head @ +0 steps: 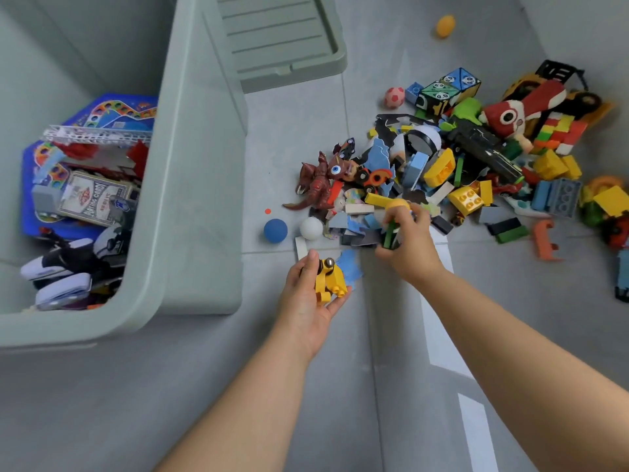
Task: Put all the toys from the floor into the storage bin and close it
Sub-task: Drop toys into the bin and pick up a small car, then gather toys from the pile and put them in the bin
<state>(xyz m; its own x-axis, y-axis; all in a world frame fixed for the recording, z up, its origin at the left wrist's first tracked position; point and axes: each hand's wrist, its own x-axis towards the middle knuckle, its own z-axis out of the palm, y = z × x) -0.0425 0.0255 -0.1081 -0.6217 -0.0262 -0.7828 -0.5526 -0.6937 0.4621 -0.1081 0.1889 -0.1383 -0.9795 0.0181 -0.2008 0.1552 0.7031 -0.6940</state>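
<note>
Toys (439, 168): mixed plastic heap on grey floor (367, 386), right of open storage bin (190, 185). Left hand (306, 301) palm-up, fingers curled round one yellow block vehicle (329, 281). Right hand (410, 243) palm-down at heap edge, gripping thin green sticks (389, 235). Two smooth balls alongside: blue ball (275, 230), white ball (311, 228). One ribbed lid (282, 39) lies off the bin.

Grey tiled floor (306, 386) carried an open green storage bin (190, 199) at left, its lid (282, 39) flat beyond it, toy pile (459, 172) at right. Blue ball (275, 230) and white ball (311, 228) sat side by side at the pile's edge, orange ball (445, 26) well apart.
</note>
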